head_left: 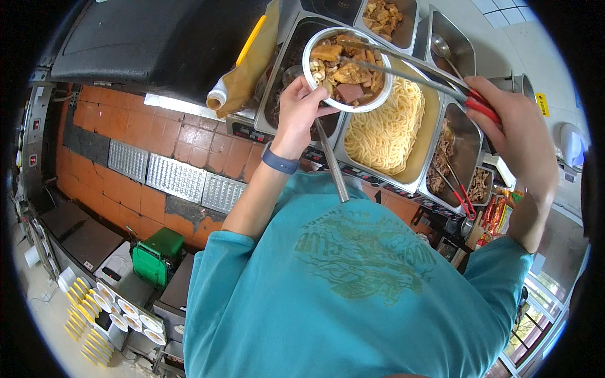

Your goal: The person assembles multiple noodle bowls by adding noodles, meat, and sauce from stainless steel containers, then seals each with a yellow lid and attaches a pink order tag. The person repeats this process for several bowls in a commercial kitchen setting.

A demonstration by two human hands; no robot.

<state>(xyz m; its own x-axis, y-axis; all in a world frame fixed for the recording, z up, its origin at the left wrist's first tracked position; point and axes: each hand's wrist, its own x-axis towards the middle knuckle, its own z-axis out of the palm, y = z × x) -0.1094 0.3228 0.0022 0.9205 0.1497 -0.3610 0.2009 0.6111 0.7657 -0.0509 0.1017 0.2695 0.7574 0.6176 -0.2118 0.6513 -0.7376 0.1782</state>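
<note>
My left hand (301, 112) grips the near left rim of a round white bowl (306, 62), its thumb over the edge. Inside are brown-sauced chunks of food (350, 74), pale pieces and a pinkish block. Closed around the red handles of long metal tongs (435, 83), my right hand (513, 126) is at the right. The tongs' tips reach over the food in the bowl; whether they pinch a piece I cannot make out. The bowl hangs above the steel pans, partly over a pan of pale noodles (384, 135).
Several food pans surround the noodles: chunky brown food (382, 17), a pan with a ladle (441, 47), and shredded meat with red-handled tongs (463, 195). A metal handle (332, 164) juts toward my shirt. To the left are tiled floor, a green bin (156, 255) and stacked bowls (129, 309).
</note>
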